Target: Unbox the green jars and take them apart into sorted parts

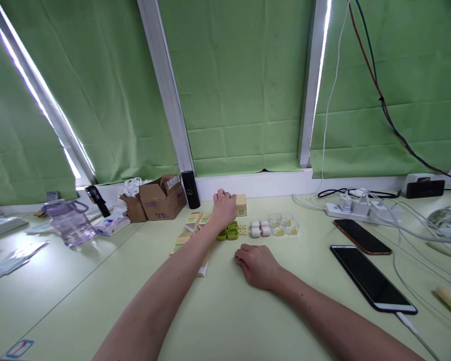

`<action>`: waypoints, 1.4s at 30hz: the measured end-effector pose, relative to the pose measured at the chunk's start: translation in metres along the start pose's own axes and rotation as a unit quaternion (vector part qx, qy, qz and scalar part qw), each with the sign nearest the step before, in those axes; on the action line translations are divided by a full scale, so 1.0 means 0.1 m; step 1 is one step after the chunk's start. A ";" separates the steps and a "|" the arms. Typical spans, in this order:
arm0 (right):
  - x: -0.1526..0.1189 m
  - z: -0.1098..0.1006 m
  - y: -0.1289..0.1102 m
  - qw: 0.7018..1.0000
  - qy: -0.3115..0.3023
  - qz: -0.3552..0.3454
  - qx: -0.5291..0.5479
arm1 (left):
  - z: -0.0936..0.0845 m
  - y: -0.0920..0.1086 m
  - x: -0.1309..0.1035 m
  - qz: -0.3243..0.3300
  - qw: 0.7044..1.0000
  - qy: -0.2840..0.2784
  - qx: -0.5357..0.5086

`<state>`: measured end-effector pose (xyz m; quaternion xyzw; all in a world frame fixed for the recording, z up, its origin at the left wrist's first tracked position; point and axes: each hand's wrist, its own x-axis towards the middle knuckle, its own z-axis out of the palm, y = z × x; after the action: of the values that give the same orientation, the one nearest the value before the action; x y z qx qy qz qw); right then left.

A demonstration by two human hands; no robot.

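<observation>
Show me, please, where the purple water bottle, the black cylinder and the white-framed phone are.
Purple water bottle (69, 225): head view, on its clear body.
Black cylinder (190, 190): head view, on its side.
White-framed phone (372, 277): head view, on its dark screen.

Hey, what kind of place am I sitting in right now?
Probably an office or shared workroom: there's a long pale table with a power strip full of chargers, two phones lying by it, a water bottle, and green blinds covering the windows.

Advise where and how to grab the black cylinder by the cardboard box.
Probably best around its middle, from the front right: the black cylinder stands on end, with the cardboard box close on its left and the white sill behind.
</observation>
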<state>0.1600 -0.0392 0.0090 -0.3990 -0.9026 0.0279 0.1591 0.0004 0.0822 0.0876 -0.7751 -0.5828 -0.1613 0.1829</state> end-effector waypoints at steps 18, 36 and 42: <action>0.03 0.03 0.04 1.000 0.008 -0.011 -0.001 | 0.59 0.09 0.33 0.039 0.997 -0.069 -0.023; 0.02 -0.18 0.21 0.991 -0.009 0.126 -0.047 | -0.59 0.08 -0.40 0.071 0.950 0.030 -0.304; -0.01 -0.24 0.52 0.978 -0.034 0.205 -0.032 | -0.64 0.22 -1.09 0.058 0.941 -0.070 -0.327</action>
<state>0.2048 -0.0062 0.0227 -0.5792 -0.8070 0.0440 0.1066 -0.0100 -0.0455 0.0916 -0.8341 -0.4633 -0.2774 -0.1126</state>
